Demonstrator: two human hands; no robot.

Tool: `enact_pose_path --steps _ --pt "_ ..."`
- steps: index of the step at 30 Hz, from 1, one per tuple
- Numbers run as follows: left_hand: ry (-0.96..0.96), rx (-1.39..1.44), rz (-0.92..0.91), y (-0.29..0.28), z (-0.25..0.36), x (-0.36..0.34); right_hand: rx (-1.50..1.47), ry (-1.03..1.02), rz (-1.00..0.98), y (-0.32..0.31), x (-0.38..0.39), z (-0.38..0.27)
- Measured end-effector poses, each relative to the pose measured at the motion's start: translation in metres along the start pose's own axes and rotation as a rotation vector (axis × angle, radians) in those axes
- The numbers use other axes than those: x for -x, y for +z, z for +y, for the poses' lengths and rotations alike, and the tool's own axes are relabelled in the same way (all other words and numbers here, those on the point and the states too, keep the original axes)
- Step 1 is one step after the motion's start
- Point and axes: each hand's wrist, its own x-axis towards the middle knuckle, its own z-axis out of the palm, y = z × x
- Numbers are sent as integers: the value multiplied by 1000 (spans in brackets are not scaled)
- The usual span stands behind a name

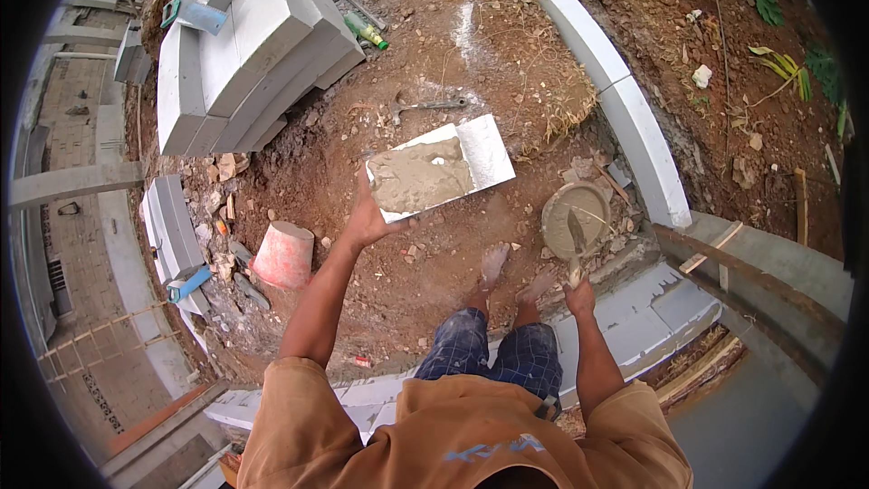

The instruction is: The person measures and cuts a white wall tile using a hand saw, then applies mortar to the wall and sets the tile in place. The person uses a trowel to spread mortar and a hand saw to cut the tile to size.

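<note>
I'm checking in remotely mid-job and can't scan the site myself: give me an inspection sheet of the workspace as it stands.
Surface: bare red-brown dirt ground, stony, uneven.
Job's things: white board carrying wet mortar; trowel over the round mortar pan.
Clutter: orange bucket on its side, hammer, green bottle, rubble.
Hands: left hand holds the board's edge; right hand grips the trowel.
Cables: nothing seen.
Surroundings: stacked grey blocks, curved white block wall.

Stacked grey blocks [253, 36] sitting at your upper left, orange bucket [284, 255] lying tipped, hammer [425, 106] resting on soil, green bottle [367, 32] lying beside the blocks
</note>
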Motion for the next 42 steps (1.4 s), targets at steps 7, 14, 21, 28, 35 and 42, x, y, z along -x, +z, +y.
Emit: enact_pose_path --steps 7,14,21,28,35,42 --pt "-69 193 332 69 66 -24 -276 -576 177 5 -17 -185" --pt "-116 197 811 156 124 -79 -664 -600 525 80 -27 -289" --pt "66 537 887 170 77 -64 -590 -664 802 100 -68 -268" --pt "-295 873 418 130 -147 -155 -641 -770 843 102 -83 -240" --pt "-251 901 423 172 -121 -195 -876 -593 840 116 -59 -249" --pt "-155 884 326 218 -13 -184 -766 -615 807 52 -51 -174"
